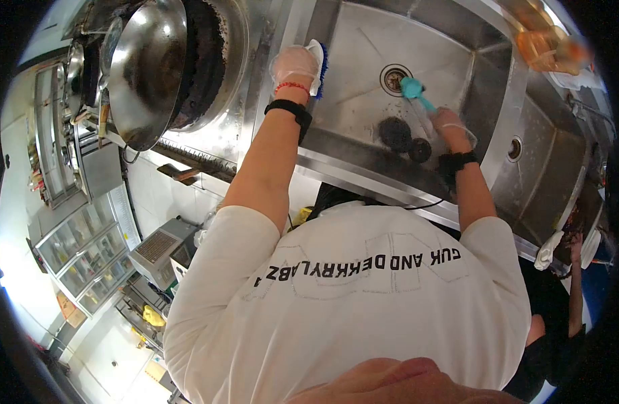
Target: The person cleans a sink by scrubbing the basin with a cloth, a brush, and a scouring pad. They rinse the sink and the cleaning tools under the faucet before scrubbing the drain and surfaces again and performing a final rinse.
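My left hand point(295, 65) wears a clear glove, with a red bracelet and a black band at the wrist. It grips a white scrub brush with blue bristles point(319, 64) against the left wall of the steel sink point(363, 81). My right hand point(449, 123), also gloved, holds a teal-handled tool point(414, 91) whose head sits just beside the drain point(394, 79). Two dark round objects point(395, 133) point(420, 149) lie on the sink floor just left of my right hand.
A large steel wok point(148, 67) leans over a blackened burner point(212, 60) left of the sink. Orange items point(538, 40) sit on the far right rim. Another person's arm point(576, 283) shows at the right edge. A white appliance point(158, 249) stands lower left.
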Motion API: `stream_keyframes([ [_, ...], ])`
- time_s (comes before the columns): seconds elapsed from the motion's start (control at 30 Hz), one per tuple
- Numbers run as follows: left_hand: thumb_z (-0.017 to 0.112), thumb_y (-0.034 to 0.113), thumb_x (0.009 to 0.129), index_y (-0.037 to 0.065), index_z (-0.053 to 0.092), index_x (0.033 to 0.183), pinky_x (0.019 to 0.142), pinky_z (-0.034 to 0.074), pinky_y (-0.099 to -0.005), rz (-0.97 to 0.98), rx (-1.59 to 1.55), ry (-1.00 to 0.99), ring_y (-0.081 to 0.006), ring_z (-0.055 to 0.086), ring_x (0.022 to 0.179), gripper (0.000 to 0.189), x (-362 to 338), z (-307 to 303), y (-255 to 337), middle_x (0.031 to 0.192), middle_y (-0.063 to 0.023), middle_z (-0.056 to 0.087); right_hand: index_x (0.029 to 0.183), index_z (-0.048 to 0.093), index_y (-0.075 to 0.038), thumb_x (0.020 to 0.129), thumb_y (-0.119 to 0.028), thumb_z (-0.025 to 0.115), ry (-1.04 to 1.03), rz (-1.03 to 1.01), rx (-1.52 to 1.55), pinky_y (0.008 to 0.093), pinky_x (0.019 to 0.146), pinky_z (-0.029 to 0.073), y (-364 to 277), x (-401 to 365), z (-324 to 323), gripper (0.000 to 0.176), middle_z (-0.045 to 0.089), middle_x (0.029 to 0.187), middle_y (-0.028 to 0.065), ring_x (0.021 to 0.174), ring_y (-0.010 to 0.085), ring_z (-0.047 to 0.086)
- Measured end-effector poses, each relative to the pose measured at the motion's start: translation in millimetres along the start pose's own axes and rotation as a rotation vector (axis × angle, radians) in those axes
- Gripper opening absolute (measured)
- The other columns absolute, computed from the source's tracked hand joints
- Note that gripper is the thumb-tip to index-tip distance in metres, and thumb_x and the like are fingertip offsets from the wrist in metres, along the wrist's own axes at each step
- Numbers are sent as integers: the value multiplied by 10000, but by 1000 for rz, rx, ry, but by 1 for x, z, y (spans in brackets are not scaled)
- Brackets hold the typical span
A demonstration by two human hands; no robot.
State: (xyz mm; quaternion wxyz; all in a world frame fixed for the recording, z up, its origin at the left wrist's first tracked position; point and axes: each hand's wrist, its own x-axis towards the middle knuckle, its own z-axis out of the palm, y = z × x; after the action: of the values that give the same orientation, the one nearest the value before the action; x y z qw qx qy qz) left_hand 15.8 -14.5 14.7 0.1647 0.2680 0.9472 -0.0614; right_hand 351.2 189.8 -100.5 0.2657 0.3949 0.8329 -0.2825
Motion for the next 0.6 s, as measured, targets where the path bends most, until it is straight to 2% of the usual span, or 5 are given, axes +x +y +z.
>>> stream_keyframes([
  [0.1, 477, 226, 896, 47, 709, 934, 804, 535, -416, -4, 8, 14, -339, 665, 940, 296, 4, 5, -2, 987, -193, 680, 1020, 625, 30, 884, -453, 521, 153, 11, 75, 466, 887, 432, 9, -7, -12, 513, 609, 1075, 275, 1041, 443, 552],
  [0.27, 480, 236, 896, 47, 709, 938, 815, 530, -425, -29, 2, 43, -343, 662, 946, 300, 13, 22, -5, 989, -190, 680, 951, 608, 48, 892, -468, 489, -212, -195, 295, 473, 796, 441, -87, -38, -12, 533, 615, 948, 273, 908, 401, 588],
  [0.33, 483, 244, 896, 48, 709, 941, 818, 529, -426, -27, -1, 45, -343, 660, 949, 303, 14, 22, -6, 994, -191, 679, 907, 604, 35, 903, -465, 458, -215, -416, -71, 466, 741, 454, -110, -4, 44, 521, 620, 934, 261, 870, 380, 607],
  [0.43, 484, 258, 897, 50, 709, 944, 824, 527, -425, -24, -10, 14, -345, 659, 952, 310, 9, 13, -2, 1007, -192, 676, 877, 606, 14, 910, -455, 437, -346, -283, 24, 466, 713, 461, -153, -8, 45, 500, 635, 882, 225, 809, 383, 611],
  [0.6, 480, 280, 903, 52, 708, 950, 829, 525, -417, -48, 0, -10, -346, 657, 958, 326, 5, 5, -1, 1026, -191, 672, 928, 625, 12, 923, -441, 431, -37, -368, -55, 470, 754, 468, -97, 33, 69, 492, 651, 891, 194, 839, 390, 627],
])
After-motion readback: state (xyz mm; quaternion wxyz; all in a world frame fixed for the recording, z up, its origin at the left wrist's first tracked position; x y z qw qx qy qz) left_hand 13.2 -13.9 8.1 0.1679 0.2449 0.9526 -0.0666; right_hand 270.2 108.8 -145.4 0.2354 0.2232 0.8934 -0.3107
